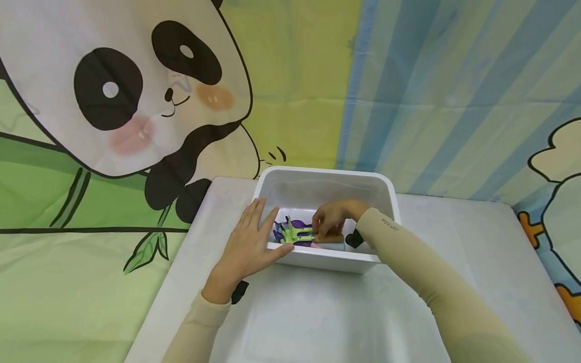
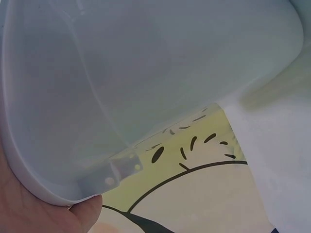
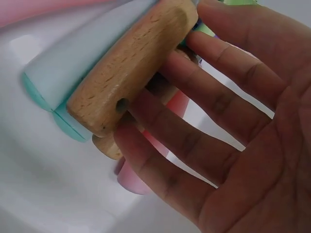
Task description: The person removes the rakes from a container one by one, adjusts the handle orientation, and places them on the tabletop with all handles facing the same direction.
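In the head view the near wall of the white bin (image 1: 317, 259) hides the lower parts of the tools inside — only a green rake head (image 1: 292, 233) and bits of purple show, too small to sort out. The right hand (image 1: 333, 217) covers most of the wooden handle (image 3: 131, 73); its far end runs off the right wrist picture's top edge.

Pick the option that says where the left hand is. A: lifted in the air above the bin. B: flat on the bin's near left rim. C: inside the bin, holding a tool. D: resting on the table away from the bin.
B: the left hand lies with straight fingers on the near left rim of the bin, while the right hand reaches inside to the wooden handle.
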{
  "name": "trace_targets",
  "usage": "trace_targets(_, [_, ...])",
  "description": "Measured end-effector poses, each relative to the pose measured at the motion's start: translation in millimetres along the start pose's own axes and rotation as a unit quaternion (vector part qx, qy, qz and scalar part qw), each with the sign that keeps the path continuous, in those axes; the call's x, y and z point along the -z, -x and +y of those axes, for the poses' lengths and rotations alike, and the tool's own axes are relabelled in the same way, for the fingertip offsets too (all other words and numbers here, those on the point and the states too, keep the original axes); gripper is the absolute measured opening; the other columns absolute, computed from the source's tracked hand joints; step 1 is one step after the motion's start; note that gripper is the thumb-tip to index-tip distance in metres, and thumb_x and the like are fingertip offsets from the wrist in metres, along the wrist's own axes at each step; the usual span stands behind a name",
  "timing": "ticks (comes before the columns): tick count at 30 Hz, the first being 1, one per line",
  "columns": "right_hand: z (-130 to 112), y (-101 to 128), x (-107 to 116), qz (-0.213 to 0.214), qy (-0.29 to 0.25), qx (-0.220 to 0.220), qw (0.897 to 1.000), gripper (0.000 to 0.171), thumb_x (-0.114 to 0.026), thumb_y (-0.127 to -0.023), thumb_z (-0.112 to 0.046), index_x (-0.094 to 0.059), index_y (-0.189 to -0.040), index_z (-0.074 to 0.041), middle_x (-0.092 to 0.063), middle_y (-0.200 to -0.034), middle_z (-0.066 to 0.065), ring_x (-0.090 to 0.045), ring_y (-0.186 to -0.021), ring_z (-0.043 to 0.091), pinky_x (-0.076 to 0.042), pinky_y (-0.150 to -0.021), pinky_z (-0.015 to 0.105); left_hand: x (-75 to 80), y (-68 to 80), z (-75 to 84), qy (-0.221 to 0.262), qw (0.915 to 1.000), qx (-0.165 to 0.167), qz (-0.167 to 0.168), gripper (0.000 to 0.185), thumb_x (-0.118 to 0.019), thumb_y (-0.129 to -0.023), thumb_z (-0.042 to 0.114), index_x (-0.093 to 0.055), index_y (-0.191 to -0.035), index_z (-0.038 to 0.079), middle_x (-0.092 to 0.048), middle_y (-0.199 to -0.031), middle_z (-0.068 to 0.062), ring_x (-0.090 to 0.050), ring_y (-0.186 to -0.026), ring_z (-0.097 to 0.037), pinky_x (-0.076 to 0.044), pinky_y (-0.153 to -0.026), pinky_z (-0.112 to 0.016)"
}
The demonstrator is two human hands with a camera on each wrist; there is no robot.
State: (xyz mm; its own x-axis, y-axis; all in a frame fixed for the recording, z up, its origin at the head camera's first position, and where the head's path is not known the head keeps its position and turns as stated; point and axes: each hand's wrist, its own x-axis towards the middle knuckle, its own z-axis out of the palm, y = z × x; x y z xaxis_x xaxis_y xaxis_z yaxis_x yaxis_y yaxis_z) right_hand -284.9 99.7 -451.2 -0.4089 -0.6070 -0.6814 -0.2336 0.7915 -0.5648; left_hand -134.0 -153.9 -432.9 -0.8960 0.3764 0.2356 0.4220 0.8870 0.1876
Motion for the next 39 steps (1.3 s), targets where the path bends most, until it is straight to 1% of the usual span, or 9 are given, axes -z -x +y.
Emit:
trace_targets(5, [-2.2,-0.1,-2.2,-0.036,-0.012,-0.001,0.999,0.023,-0.072,-0.091,-0.019,-0.068,-0.112,-0.012,-0.061,-0.110,0.007,-0.062,-0.090,0.021,-0.058,-0.083,0.044,-0.4,0.7,0.5,-0.001,1.0000,0.004,-0.004,0.100,-0.039,-0.087,0.082,-0.038,-0.155,0.009,-0.016,-0.163,-0.021,-0.009,-0.151,-0.036,-0.016,-0.119,-0.051])
trace_targets(10, [-2.8,0.2,-3.3,-0.063,-0.030,-0.001,0.998,0.025,-0.070,-0.090,-0.014,-0.069,-0.115,-0.011,-0.061,-0.109,0.007,-0.062,-0.089,0.020,-0.058,-0.084,0.043,-1.2,-0.8,0.4,-0.004,1.0000,0.002,-0.003,0.099,-0.040,-0.088,0.081,-0.037,-0.155,0.009,-0.016,-0.163,-0.021,-0.009,-0.151,-0.036,-0.013,-0.120,-0.048])
trace_targets(15, [-3.2,0.0,-2.5,-0.095,-0.038,0.003,0.995,0.027,-0.066,-0.091,-0.008,-0.068,-0.118,-0.006,-0.060,-0.107,0.007,-0.060,-0.083,0.017,-0.056,-0.081,0.038,-0.7,-1.9,0.6,-0.006,1.0000,0.004,-0.007,0.100,-0.040,-0.087,0.081,-0.037,-0.155,0.009,-0.015,-0.163,-0.021,-0.009,-0.151,-0.036,-0.013,-0.120,-0.048])
trace_targets(18, [-5.0,0.9,-1.8,-0.109,-0.042,-0.009,0.993,0.028,-0.064,-0.091,-0.005,-0.065,-0.119,-0.005,-0.057,-0.107,0.007,-0.058,-0.081,0.017,-0.055,-0.078,0.035,0.0,-2.2,0.6,-0.005,0.9999,0.007,-0.008,0.100,-0.040,-0.087,0.081,-0.036,-0.156,0.009,-0.015,-0.164,-0.021,-0.008,-0.151,-0.036,-0.013,-0.120,-0.048])
trace_targets(20, [-6.2,2.0,-1.8,-0.113,-0.047,-0.022,0.992,0.029,-0.063,-0.091,-0.005,-0.064,-0.120,-0.006,-0.056,-0.108,0.006,-0.058,-0.084,0.018,-0.056,-0.081,0.037,0.0,-2.2,0.2,-0.005,0.9999,0.006,-0.009,0.100,-0.039,-0.087,0.082,-0.036,-0.156,0.009,-0.014,-0.164,-0.021,-0.008,-0.151,-0.036,-0.013,-0.120,-0.048])
trace_targets(25, [-9.1,4.2,-1.8,-0.117,-0.033,-0.038,0.992,0.025,-0.059,-0.093,-0.004,-0.064,-0.117,-0.009,-0.055,-0.102,0.005,-0.054,-0.084,0.019,-0.054,-0.082,0.043,-0.6,-1.5,-1.5,-0.007,1.0000,0.000,-0.004,0.100,-0.039,-0.088,0.082,-0.038,-0.155,0.008,-0.016,-0.163,-0.022,-0.009,-0.151,-0.036,-0.014,-0.120,-0.048])
trace_targets(30, [-8.5,5.1,-1.5,-0.123,-0.023,-0.031,0.992,0.020,-0.058,-0.092,-0.001,-0.061,-0.111,-0.007,-0.053,-0.097,0.003,-0.050,-0.078,0.016,-0.046,-0.070,0.035,-1.1,-0.8,-1.9,-0.004,1.0000,-0.004,0.000,0.099,-0.040,-0.088,0.081,-0.039,-0.154,0.008,-0.017,-0.163,-0.023,-0.009,-0.151,-0.036,-0.014,-0.120,-0.047])
trace_targets(32, [-7.9,5.1,-1.2,-0.126,-0.020,-0.030,0.991,0.020,-0.058,-0.091,0.000,-0.061,-0.110,-0.007,-0.053,-0.097,0.003,-0.050,-0.078,0.015,-0.046,-0.069,0.034,-0.4,-0.7,-1.5,-0.004,1.0000,-0.005,-0.001,0.099,-0.040,-0.088,0.081,-0.039,-0.154,0.008,-0.017,-0.162,-0.023,-0.009,-0.151,-0.036,-0.014,-0.120,-0.047])
trace_targets(39, [-7.6,6.5,-0.2,-0.125,-0.028,-0.034,0.991,0.023,-0.061,-0.088,0.004,-0.062,-0.108,-0.009,-0.055,-0.097,0.003,-0.053,-0.084,0.016,-0.053,-0.076,0.040,0.8,-1.4,-0.5,-0.007,0.9999,0.000,-0.008,0.099,-0.040,-0.088,0.081,-0.037,-0.155,0.008,-0.016,-0.163,-0.022,-0.008,-0.151,-0.036,-0.013,-0.120,-0.047])
